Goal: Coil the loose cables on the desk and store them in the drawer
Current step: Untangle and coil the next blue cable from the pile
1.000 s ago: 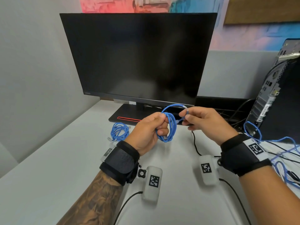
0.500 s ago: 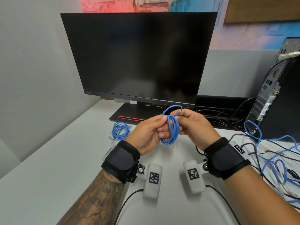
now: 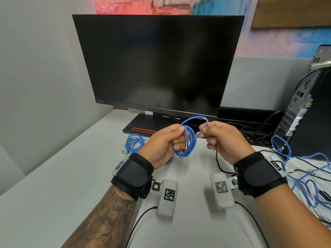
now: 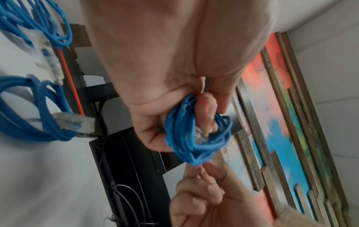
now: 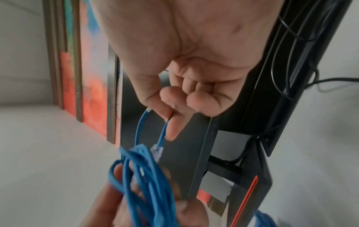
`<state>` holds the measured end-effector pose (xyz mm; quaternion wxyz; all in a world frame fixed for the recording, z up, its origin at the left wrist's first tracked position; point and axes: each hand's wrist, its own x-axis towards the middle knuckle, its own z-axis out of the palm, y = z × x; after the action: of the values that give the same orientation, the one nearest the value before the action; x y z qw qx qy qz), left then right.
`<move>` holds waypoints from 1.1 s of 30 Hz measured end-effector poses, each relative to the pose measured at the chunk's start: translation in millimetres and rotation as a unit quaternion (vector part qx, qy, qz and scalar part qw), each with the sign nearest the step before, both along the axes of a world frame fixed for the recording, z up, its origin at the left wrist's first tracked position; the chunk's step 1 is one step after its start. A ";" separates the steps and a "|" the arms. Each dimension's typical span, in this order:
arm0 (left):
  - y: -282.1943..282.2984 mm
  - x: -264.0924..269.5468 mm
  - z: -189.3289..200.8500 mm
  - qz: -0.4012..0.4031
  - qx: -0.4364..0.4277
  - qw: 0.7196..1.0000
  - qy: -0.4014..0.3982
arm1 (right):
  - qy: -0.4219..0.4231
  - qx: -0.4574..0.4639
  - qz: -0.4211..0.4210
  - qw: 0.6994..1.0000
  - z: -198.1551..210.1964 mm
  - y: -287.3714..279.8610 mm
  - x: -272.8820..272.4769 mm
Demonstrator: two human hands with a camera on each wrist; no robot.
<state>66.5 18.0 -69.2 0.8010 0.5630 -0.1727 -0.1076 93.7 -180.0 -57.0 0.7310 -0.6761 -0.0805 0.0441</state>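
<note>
A thin blue network cable (image 3: 186,144) is wound into a small coil, held above the white desk (image 3: 62,176) in front of the monitor. My left hand (image 3: 166,142) grips the coil (image 4: 196,138) with fingers curled through its loops. My right hand (image 3: 220,138) pinches the cable's free tail (image 5: 162,135) between thumb and forefinger, close to the clear plug (image 5: 157,151). That tail arcs in a loop (image 3: 193,119) from the coil over to the right hand. A second blue coil (image 3: 134,143) lies on the desk to the left. No drawer shows in any view.
A black monitor (image 3: 157,63) on its stand (image 3: 143,127) fills the desk's back. A computer tower (image 3: 308,104) stands at the right with black wires behind it. Loose blue and black cables (image 3: 304,176) sprawl over the right side of the desk.
The right hand came in to the coil, then drew back to the right with the cable's tail, opening a small loop between the hands. The left hand kept its hold.
</note>
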 end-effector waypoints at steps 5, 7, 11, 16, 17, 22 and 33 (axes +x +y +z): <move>2.1 0.3 -3.4 -0.040 -0.054 0.997 0.032 | 0.009 -0.006 0.101 0.995 -0.5 16.7 -9.6; -0.3 2.7 -4.8 0.000 -0.064 0.997 0.032 | -0.018 -0.018 0.072 0.997 1.8 19.6 -9.6; -7.2 6.6 -6.4 0.074 -0.040 0.996 0.008 | -0.122 -0.129 0.100 0.979 2.9 23.8 -16.4; -13.1 7.5 -8.3 0.053 -0.052 0.997 0.000 | -0.214 -0.137 -0.006 0.967 -0.6 34.3 -20.7; -15.1 7.7 -9.4 0.048 -0.049 0.998 0.001 | -0.223 -0.145 -0.030 0.964 -1.6 32.8 -19.0; -20.2 8.5 -12.0 0.062 0.056 0.996 -0.033 | -0.298 -0.219 -0.084 0.925 1.8 27.6 -15.5; -19.4 9.1 -13.5 0.067 0.106 0.990 -0.065 | -0.332 -0.221 -0.098 0.912 5.1 23.6 -13.2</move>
<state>75.6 -1.4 -82.7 0.7291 0.6612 -0.1734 -0.0347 80.5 -156.5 -51.9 0.4944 -0.8009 -0.2397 -0.2380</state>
